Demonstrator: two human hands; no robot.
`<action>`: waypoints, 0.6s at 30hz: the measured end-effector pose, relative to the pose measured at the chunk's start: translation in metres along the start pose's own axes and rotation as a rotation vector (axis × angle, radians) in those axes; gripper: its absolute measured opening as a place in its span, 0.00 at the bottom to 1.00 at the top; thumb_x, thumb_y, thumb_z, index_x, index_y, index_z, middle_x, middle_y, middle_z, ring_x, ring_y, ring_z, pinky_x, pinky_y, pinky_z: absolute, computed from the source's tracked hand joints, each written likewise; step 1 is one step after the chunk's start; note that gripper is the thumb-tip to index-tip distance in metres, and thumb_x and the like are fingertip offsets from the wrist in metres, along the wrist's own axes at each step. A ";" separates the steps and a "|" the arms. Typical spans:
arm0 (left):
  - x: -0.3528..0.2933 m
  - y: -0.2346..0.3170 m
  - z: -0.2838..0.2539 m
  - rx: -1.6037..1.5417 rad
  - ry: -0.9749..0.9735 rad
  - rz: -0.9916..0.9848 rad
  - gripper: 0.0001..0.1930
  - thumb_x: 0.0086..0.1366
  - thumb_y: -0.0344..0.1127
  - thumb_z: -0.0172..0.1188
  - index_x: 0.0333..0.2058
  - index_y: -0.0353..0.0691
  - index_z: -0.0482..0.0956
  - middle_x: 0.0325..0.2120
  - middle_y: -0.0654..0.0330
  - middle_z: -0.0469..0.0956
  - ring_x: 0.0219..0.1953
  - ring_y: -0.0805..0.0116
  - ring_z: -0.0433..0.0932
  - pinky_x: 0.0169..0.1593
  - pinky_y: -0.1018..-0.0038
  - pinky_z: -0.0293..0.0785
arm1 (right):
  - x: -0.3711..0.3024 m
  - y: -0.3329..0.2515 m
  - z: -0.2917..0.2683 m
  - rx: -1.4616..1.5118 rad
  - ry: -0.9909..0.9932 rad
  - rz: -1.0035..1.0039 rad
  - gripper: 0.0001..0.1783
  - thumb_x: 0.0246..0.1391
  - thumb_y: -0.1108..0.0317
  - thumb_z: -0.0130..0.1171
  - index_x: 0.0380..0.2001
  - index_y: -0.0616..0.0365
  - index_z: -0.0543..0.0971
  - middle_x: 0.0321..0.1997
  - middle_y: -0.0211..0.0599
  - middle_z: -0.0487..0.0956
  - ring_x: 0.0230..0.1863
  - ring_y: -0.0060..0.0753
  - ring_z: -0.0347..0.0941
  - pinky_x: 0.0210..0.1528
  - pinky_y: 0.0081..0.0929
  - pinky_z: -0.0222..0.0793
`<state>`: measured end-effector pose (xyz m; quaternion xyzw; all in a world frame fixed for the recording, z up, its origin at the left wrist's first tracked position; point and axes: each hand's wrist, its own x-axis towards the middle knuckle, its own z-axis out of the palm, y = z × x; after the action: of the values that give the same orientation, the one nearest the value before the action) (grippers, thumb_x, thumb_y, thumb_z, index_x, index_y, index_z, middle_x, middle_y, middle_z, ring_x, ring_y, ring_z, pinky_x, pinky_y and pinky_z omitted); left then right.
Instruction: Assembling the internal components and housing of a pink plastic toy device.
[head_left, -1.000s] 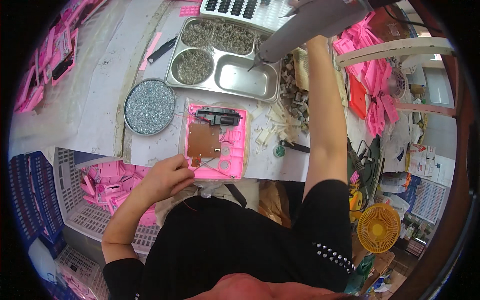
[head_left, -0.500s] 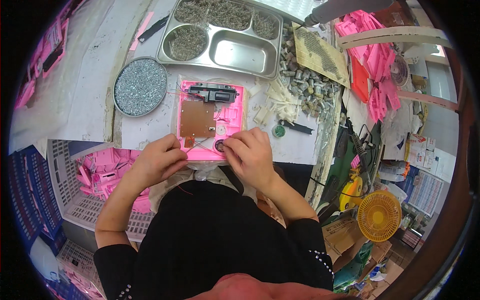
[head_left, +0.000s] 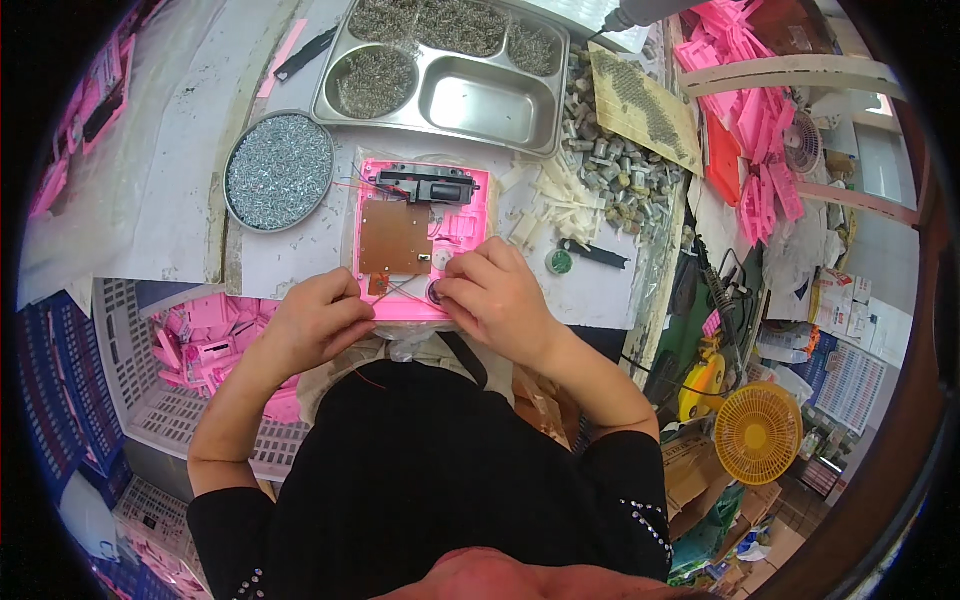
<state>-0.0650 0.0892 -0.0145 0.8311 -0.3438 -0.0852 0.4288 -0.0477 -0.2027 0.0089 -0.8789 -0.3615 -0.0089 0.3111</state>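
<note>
In the head view, the pink housing (head_left: 464, 226) lies uncovered at centre, brown board (head_left: 393, 236) and black unit (head_left: 428, 188) seemingly seated. A dark round part (head_left: 434, 292) is touched by the right hand (head_left: 495, 303); the left hand (head_left: 325, 317) is curled lower left; neither grip can be told.

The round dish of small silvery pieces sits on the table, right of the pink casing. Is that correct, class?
No: the head view shows the round dish of small silvery pieces on the table, but left of the pink casing.
</note>
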 end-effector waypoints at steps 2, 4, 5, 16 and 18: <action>0.001 0.001 0.000 0.011 -0.004 0.005 0.10 0.56 0.30 0.73 0.35 0.41 0.81 0.31 0.58 0.73 0.31 0.56 0.77 0.33 0.62 0.74 | 0.002 0.007 -0.003 0.032 -0.056 -0.055 0.11 0.43 0.69 0.71 0.33 0.51 0.82 0.39 0.29 0.77 0.44 0.40 0.71 0.41 0.38 0.67; 0.003 0.000 0.000 0.019 -0.009 0.010 0.10 0.56 0.30 0.73 0.35 0.41 0.81 0.31 0.58 0.73 0.31 0.56 0.77 0.33 0.62 0.74 | 0.003 0.011 -0.005 0.050 -0.084 -0.062 0.12 0.43 0.70 0.70 0.35 0.50 0.83 0.39 0.30 0.77 0.44 0.40 0.71 0.42 0.38 0.67; 0.004 0.000 0.000 0.023 -0.013 0.016 0.10 0.56 0.30 0.73 0.35 0.41 0.80 0.31 0.58 0.73 0.31 0.56 0.77 0.33 0.62 0.74 | 0.002 0.012 -0.007 0.058 -0.096 -0.063 0.13 0.43 0.70 0.70 0.36 0.50 0.83 0.39 0.30 0.77 0.44 0.41 0.71 0.42 0.39 0.68; 0.018 0.020 -0.023 0.062 -0.161 -0.051 0.12 0.55 0.32 0.73 0.37 0.40 0.81 0.31 0.57 0.75 0.34 0.54 0.78 0.38 0.60 0.74 | -0.013 0.067 -0.050 -0.354 -0.166 0.187 0.18 0.40 0.73 0.69 0.39 0.50 0.83 0.39 0.33 0.78 0.43 0.43 0.71 0.47 0.40 0.67; 0.030 0.022 -0.037 0.046 -0.182 -0.041 0.12 0.56 0.32 0.72 0.38 0.39 0.82 0.32 0.57 0.76 0.34 0.53 0.78 0.39 0.60 0.74 | -0.009 0.073 -0.046 -0.379 -0.184 0.187 0.19 0.40 0.74 0.69 0.39 0.50 0.82 0.37 0.32 0.79 0.42 0.42 0.72 0.46 0.39 0.66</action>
<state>-0.0379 0.0854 0.0296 0.8363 -0.3663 -0.1611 0.3749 0.0024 -0.2733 0.0046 -0.9485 -0.2970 0.0324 0.1056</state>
